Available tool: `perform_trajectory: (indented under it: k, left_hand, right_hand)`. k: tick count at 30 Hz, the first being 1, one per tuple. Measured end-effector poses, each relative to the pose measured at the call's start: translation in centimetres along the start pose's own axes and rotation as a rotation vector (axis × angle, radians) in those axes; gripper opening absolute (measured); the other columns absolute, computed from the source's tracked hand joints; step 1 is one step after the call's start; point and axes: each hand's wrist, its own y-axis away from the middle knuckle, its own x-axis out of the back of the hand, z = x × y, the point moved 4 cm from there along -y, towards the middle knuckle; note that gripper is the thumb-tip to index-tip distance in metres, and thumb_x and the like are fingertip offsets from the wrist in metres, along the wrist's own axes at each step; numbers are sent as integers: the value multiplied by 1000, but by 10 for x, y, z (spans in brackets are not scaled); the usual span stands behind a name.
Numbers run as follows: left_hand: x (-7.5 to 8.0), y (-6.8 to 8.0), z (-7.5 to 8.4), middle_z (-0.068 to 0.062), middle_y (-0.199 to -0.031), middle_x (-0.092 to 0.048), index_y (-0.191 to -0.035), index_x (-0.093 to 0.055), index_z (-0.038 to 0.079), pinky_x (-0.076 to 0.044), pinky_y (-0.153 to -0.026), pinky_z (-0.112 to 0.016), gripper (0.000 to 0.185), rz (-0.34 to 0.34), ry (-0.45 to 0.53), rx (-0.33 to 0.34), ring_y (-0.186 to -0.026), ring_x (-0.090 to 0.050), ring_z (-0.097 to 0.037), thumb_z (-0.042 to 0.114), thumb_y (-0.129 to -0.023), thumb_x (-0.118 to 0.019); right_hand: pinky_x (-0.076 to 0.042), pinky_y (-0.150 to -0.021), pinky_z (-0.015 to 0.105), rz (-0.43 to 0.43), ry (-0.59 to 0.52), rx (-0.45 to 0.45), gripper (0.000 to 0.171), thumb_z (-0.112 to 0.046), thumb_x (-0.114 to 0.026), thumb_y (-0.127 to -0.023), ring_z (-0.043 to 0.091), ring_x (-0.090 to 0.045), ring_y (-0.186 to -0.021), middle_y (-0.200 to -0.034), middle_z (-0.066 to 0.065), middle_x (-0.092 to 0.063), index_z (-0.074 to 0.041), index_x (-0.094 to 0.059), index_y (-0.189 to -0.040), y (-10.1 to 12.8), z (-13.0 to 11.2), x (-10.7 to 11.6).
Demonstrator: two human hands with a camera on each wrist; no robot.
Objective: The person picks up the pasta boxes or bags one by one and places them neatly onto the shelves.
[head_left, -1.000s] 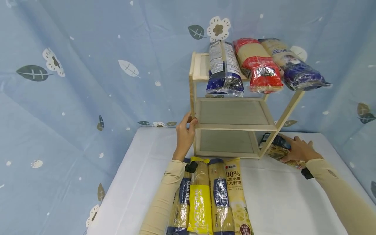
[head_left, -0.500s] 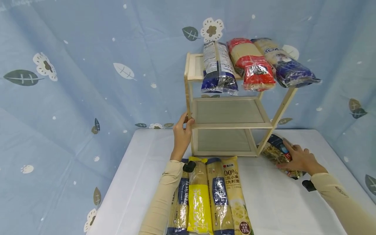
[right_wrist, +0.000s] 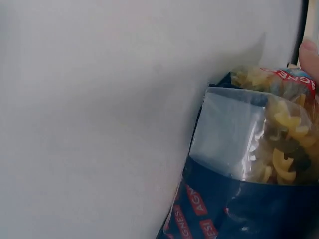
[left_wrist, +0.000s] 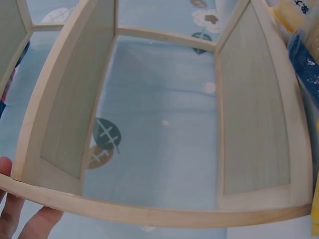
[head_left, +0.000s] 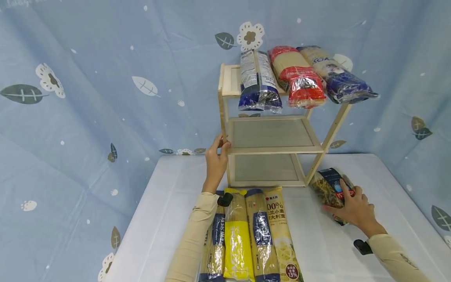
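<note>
- Fusilli bag (head_left: 331, 188) lies flat on the table (head_left: 169, 219), near its right edge, just beside the rack's front right foot. Clear window shows spirals, dark blue wrap (right_wrist: 234, 199).
- Right hand (head_left: 352, 207) rests on the bag's near end; grip clasps it, thumb along the left side, fingers over the top.
- Wooden rack (head_left: 271, 149) stands at the table's far edge, three tiers; middle and bottom tiers show bare grey panels.
- Left hand (head_left: 215, 160) grips the rack's front left post at the middle tier, fingers wrapped round the wood (left_wrist: 20, 219).
- Top tier: three noodle packs side by side — blue-and-silver pack (head_left: 257, 82), red pack (head_left: 299, 78), dark blue pack (head_left: 338, 78), ends overhanging the front.
- Near edge of the table: four spaghetti packs (head_left: 250, 235) in a row, touching, left forearm beside them.
- Blue leaf-print cloth (head_left: 105, 98) behind.
</note>
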Motion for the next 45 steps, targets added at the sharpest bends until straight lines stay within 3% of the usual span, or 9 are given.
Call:
perform_trajectory:
  k: [6, 12, 16, 20, 25, 29, 33, 38, 45]
  left_hand:
    - [1, 0, -1, -12, -89, -69, -123, -59, 2, -50, -60, -33, 30, 6, -2, 10, -80, -64, -20, 10, -95, -58]
    - [0, 0, 0, -12, -90, -68, -123, -60, 2, -52, -62, -35, 29, 5, 11, 8, -81, -64, -21, 10, -95, -58]
    - [-1, 1, -1, -12, -89, -68, -122, -60, 3, -52, -61, -34, 28, 9, 8, 12, -81, -64, -21, 9, -95, -58]
    - [0, 0, -1, -12, -89, -68, -121, -60, 3, -51, -60, -34, 27, 8, 12, 7, -81, -64, -20, 10, -95, -58]
    - [1, 0, 0, -12, -88, -68, -120, -60, 1, -52, -56, -32, 28, 14, 26, 9, -80, -64, -21, 8, -94, -59]
    - [1, 0, 1, -13, -88, -68, -121, -60, -1, -53, -52, -32, 28, 14, 53, 21, -80, -64, -22, 7, -94, -59]
    - [0, 1, 1, -13, -90, -68, -124, -59, 1, -54, -54, -31, 30, 1, 56, 45, -81, -64, -21, 9, -94, -58]
    - [0, 4, 0, -12, -90, -67, -124, -59, 1, -54, -56, -32, 31, -13, 43, 57, -83, -63, -20, 12, -96, -57]
    - [0, 3, -1, -11, -92, -67, -125, -59, 3, -53, -55, -30, 32, -13, 31, 63, -83, -63, -19, 16, -96, -57]
  right_hand:
    - [-35, -51, 71, 103, -28, 19, 123, -72, -69, -65, 71, -40, -87, -131, 46, -23, -11, -8, -153, 16, -9, 0]
    - [-37, -54, 70, 120, -46, -52, 117, -69, -70, -68, 69, -42, -82, -128, 47, -27, -10, -15, -152, 28, -16, 1]
    - [-39, -43, 57, 140, -48, -100, 112, -69, -69, -69, 67, -44, -79, -127, 47, -28, -10, -21, -150, 40, -23, 2]
    - [-32, -34, 40, 178, -42, -127, 107, -66, -73, -66, 64, -47, -80, -125, 46, -33, -9, -32, -146, 53, -31, 7]
    - [-32, -34, 40, 245, -70, -118, 98, -58, -81, -61, 60, -49, -90, -120, 40, -41, -9, -45, -139, 71, -37, 14]
    - [-28, -33, 35, 311, -117, -92, 90, -54, -84, -58, 44, -55, -64, -114, 37, -48, -9, -54, -131, 86, -37, 17]
    - [-25, -34, 31, 330, -156, -101, 86, -54, -83, -59, 20, -40, -40, -112, 35, -53, -7, -59, -127, 97, -38, 22]
    - [-27, -33, 31, 305, -180, -134, 85, -55, -83, -61, 17, -39, -37, -113, 37, -53, -5, -60, -127, 106, -41, 34]
    - [-24, -32, 28, 419, -201, -26, 83, -48, -87, -55, 15, -38, -36, -106, 37, -57, -5, -64, -122, 113, -62, 70]
